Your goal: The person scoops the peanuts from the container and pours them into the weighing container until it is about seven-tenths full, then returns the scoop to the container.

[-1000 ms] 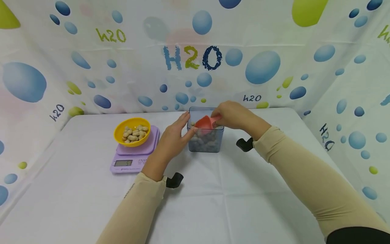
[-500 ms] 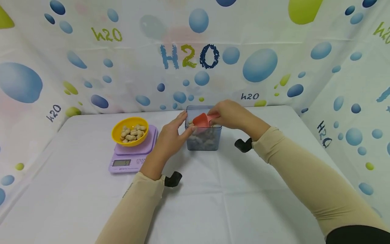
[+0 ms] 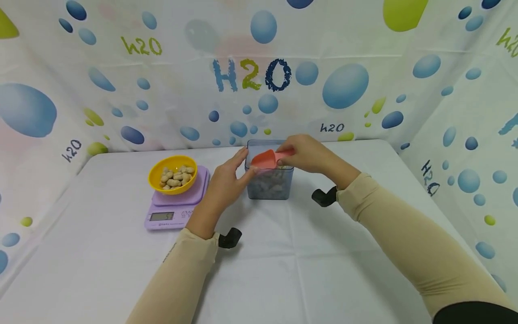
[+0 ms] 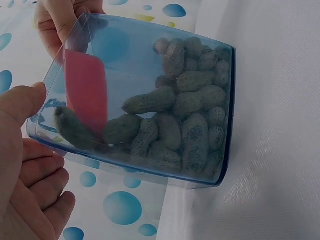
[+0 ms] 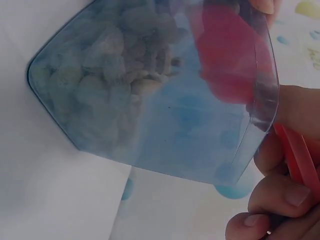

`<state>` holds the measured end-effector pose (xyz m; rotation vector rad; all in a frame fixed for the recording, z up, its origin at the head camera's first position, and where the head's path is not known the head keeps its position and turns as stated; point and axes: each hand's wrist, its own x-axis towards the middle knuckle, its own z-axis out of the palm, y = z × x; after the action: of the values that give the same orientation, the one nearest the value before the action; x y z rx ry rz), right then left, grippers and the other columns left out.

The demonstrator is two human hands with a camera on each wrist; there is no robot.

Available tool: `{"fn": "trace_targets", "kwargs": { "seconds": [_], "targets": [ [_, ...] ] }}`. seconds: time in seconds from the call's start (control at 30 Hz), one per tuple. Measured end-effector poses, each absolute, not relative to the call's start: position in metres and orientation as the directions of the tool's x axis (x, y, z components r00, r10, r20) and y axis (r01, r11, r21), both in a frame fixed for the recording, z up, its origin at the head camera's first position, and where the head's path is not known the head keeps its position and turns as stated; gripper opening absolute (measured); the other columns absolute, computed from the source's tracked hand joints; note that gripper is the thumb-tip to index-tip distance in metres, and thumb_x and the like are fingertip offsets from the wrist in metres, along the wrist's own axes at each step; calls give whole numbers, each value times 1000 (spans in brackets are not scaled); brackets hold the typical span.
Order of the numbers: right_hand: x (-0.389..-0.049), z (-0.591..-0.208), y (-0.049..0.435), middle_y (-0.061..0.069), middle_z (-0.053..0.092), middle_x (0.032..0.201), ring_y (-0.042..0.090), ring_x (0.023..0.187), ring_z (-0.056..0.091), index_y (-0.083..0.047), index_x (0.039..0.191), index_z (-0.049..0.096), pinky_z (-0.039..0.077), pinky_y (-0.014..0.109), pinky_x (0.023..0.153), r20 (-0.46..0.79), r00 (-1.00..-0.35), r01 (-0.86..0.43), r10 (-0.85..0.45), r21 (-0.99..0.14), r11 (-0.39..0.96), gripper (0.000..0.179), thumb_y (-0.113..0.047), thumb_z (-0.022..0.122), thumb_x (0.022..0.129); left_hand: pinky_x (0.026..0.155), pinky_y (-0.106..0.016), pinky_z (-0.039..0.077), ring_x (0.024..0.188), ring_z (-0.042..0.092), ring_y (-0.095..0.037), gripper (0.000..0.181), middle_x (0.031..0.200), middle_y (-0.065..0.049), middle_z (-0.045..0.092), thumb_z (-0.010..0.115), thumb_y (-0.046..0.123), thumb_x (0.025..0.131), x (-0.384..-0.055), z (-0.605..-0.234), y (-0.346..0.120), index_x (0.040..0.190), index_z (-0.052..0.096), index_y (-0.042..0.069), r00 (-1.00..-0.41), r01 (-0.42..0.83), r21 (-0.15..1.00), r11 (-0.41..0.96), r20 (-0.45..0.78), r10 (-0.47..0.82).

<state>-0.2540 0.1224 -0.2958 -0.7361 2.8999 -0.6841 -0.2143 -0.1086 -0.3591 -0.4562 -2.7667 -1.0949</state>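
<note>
A clear bluish plastic container [image 3: 269, 186] stands near the back of the table, with peanuts in their shells [image 4: 195, 100] heaped in its lower part. My left hand [image 3: 226, 183] holds it at the left, thumb by the front rim and fingers along the side. From the right, my right hand [image 3: 306, 154] grips the handle of a coral-red scoop [image 3: 264, 160]. The scoop's bowl sits inside the container's mouth, near the left front rim. In the left wrist view, a peanut lies right by the scoop's lower edge. What the scoop contains is hidden.
Left of the container, a purple digital kitchen scale [image 3: 171, 220] carries a yellow bowl [image 3: 154, 181] with several peanuts [image 3: 176, 179] in it. White cloth [image 3: 275, 279] covers the table. A patterned curtain [image 3: 178, 108] hangs close behind the container.
My right hand has shifted the scoop slightly left and up within the container, toward the left front rim. My left hand stays at the container's side. The head view has shifted a little.
</note>
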Motion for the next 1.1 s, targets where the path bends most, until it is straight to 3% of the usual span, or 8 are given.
{"fn": "trace_targets", "kwargs": {
  "seconds": [0.43, 0.77, 1.1],
  "targets": [
    [-252, -309, 112, 8, 65, 103, 24, 89, 56, -9, 123, 70, 53, 35, 72, 131, -930, -359, -343, -517, 777, 36, -28, 69, 93, 115, -44, 36, 148, 30, -19, 74, 161, 3, 28, 54, 54, 96, -211, -361, -110, 156, 30, 18, -945, 328, 660, 676, 235, 229],
    [-252, -310, 122, 7, 65, 113, 24, 99, 58, -12, 125, 69, 55, 41, 83, 126, -934, -343, -335, -584, 736, 37, -30, 70, 92, 117, -43, 34, 148, 30, -19, 73, 161, 2, 28, 53, 53, 97, -211, -360, -110, 156, 30, 16, -938, 346, 651, 676, 249, 240],
    [-248, -296, 142, 7, 63, 117, 25, 102, 55, -12, 126, 68, 52, 41, 82, 153, -944, -322, -293, -621, 714, 39, -31, 69, 92, 120, -44, 28, 149, 26, -20, 74, 163, -1, 24, 52, 53, 98, -208, -355, -116, 156, 27, 14, -922, 387, 612, 690, 276, 273]
  ]
}}
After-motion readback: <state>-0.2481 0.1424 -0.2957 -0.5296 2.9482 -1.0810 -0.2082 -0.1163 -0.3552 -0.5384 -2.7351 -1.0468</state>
